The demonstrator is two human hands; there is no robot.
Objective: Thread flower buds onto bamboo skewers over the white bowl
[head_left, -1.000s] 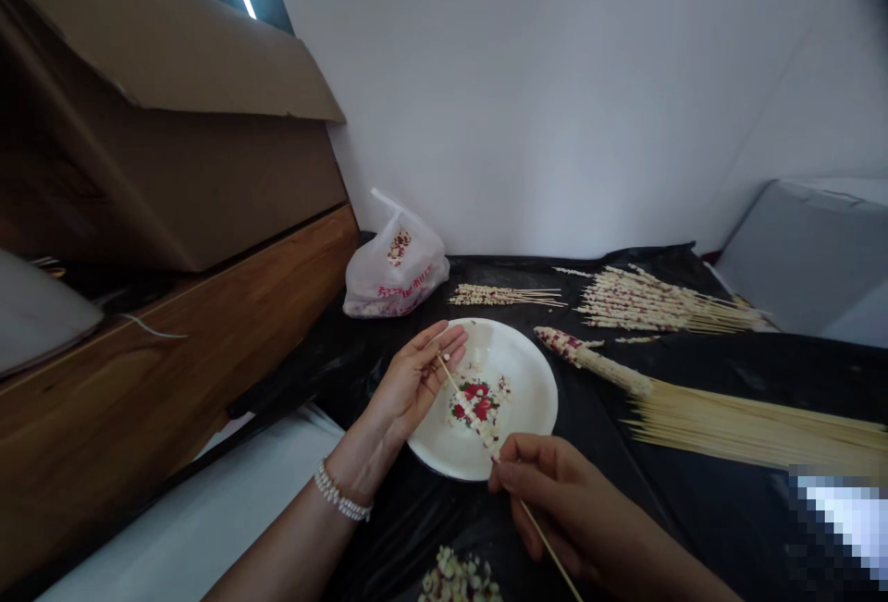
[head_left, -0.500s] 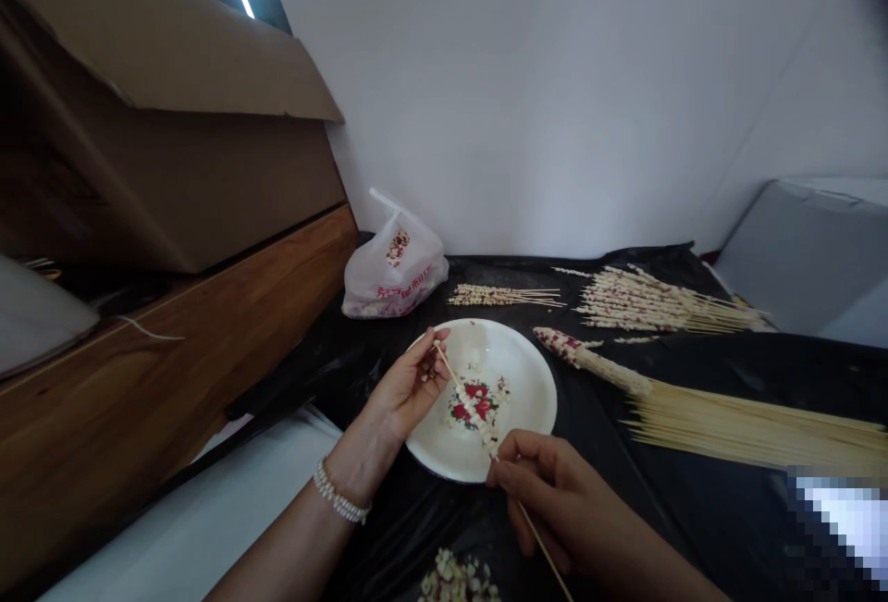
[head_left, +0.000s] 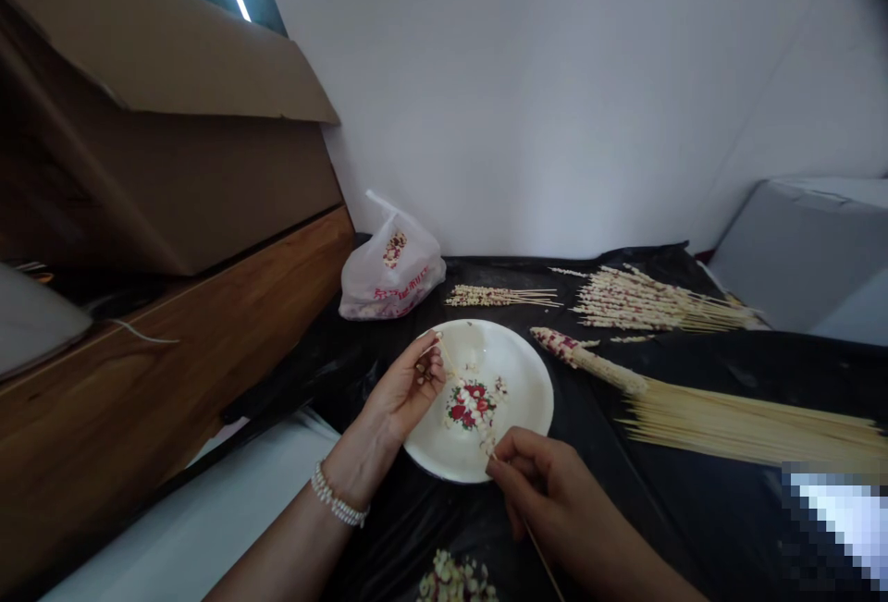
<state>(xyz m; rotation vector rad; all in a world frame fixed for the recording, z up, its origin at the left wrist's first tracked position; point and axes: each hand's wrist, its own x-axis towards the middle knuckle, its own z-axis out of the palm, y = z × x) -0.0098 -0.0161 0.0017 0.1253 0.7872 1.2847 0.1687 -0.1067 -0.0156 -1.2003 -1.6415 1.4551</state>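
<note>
My right hand (head_left: 531, 482) pinches a thin wooden skewer (head_left: 543, 558) that slants up and left over the basin. Pale kernels are strung along the skewer's upper part. My left hand (head_left: 413, 385), with a beaded bracelet on the wrist, is closed at the skewer's tip above the basin's left rim. Its curled fingers hold a few loose kernels, and one pale kernel shows at the thumb and forefinger. Below both hands stands a white enamel basin (head_left: 524, 380) with a red flower print and a few scattered kernels inside.
Behind the basin are a tied plastic bag (head_left: 395, 269) and a small row of strung skewers (head_left: 499, 296). To the right lie more strung skewers (head_left: 631, 299) and a bundle of bare sticks (head_left: 749, 422). A kernel pile (head_left: 456, 579) sits in front; a cardboard box (head_left: 228, 177) stands left.
The skewer's tip has shifted slightly at my left fingers, which are curled more tightly. My right hand still pinches the skewer in nearly the same place. The view has moved a little.
</note>
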